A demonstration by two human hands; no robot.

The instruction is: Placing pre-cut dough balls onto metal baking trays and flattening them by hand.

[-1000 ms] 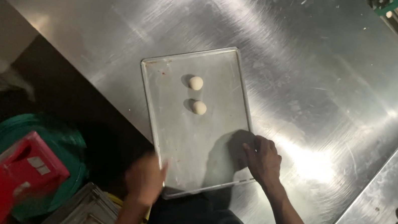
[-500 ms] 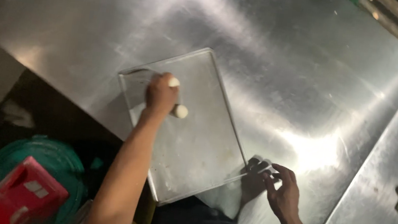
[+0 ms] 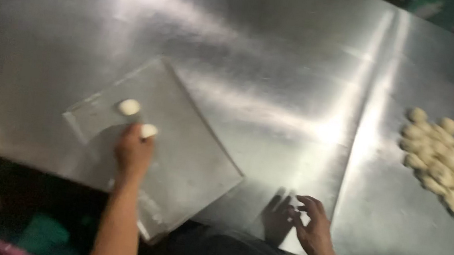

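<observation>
Left grip: left hand (image 3: 133, 150) reaches out over the metal tray (image 3: 188, 163), fingers curled down. One dough ball (image 3: 148, 130) sits right at its fingertips, touching them; motion blur hides whether the fingers grasp the ball or only rest against it, so the state of this grip cannot be told.

Right grip: right hand (image 3: 315, 230) is released, fingers spread and slightly bent, holding nothing. It hovers low over the bare counter (image 3: 282, 53), with its dark shadow on the steel just to its left.

Second dough ball: second ball (image 3: 129, 107) lies on the tray just beyond the left fingertips and slightly to their left, apart from the hand and near the first ball.

Tray: flat, rectangular, grey metal, lying skewed on the counter under the left hand; its near corner overhangs the counter's near edge beside the left forearm.

Dough pile: heap of pale dough pieces (image 3: 442, 157) on the counter, well apart from the right hand, beyond it and to its right, past a seam in the steel.

Counter: brushed stainless steel with bright glare patches.

Image quality: blurred throughout; fine finger detail unreadable.
</observation>
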